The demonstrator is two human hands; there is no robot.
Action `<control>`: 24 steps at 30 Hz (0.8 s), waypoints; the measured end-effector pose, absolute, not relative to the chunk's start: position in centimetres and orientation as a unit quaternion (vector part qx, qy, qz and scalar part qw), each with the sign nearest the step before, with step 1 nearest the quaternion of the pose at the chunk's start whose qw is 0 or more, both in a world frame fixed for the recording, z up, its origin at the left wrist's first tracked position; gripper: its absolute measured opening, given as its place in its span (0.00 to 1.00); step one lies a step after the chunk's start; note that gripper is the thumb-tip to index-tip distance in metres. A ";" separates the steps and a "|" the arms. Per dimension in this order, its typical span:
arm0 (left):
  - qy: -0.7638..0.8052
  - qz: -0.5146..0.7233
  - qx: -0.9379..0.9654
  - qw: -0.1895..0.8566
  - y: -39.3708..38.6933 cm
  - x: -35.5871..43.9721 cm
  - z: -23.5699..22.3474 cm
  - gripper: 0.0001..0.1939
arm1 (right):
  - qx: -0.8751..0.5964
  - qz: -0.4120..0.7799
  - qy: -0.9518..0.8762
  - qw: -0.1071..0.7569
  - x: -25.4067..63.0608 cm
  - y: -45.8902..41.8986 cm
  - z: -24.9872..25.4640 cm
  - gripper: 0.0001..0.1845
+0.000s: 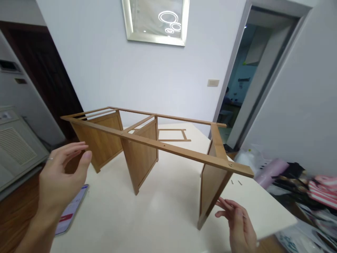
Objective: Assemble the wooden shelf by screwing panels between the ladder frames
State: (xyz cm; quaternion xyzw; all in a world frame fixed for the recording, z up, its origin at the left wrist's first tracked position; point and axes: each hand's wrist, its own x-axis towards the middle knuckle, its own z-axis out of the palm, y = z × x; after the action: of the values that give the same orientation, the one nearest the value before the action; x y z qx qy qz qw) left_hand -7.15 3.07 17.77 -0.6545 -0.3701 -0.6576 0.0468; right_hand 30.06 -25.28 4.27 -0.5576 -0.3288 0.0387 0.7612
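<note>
A wooden shelf frame [147,141] stands on the white table, with long rails on top and three upright panels below. My left hand [61,172] is raised in front of the frame's left panel [100,140], thumb and fingers apart and nothing between them. Just right of the right-hand panel [212,186] is my right hand [238,219]. Its fingers are loosely spread, with their tips close to the panel edge; whether they touch it cannot be made out. Two small screws or pins [239,182] lie on the table behind that panel.
A phone [71,211] lies on the table [163,218] beside my left forearm. Behind the shelf rests a small wooden frame [173,140]. Bags and clothes [323,189] are piled beyond the table's right edge. Through the doorway [237,88] a person is partly visible.
</note>
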 end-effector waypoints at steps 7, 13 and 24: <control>-0.343 -0.485 -0.754 -0.279 4.4 -5.6 14.8 0.28 | -0.541 0.039 -0.337 0.770 29.0 -23.6 2.9 0.17; -0.302 -0.496 -0.739 -0.343 1.8 1.8 13.7 0.33 | -0.647 -0.025 -0.335 0.684 27.0 -22.1 2.9 0.26; -0.314 -0.690 -0.626 -0.182 3.5 6.0 13.2 0.21 | -0.592 -0.169 -0.405 0.676 25.7 -20.1 4.4 0.26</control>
State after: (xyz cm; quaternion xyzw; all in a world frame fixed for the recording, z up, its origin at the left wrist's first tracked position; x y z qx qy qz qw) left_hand 6.02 3.46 13.19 -0.6263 -0.3138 -0.6900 -0.1819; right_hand 25.68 -20.07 4.37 -0.5917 -0.4047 -0.1690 0.6764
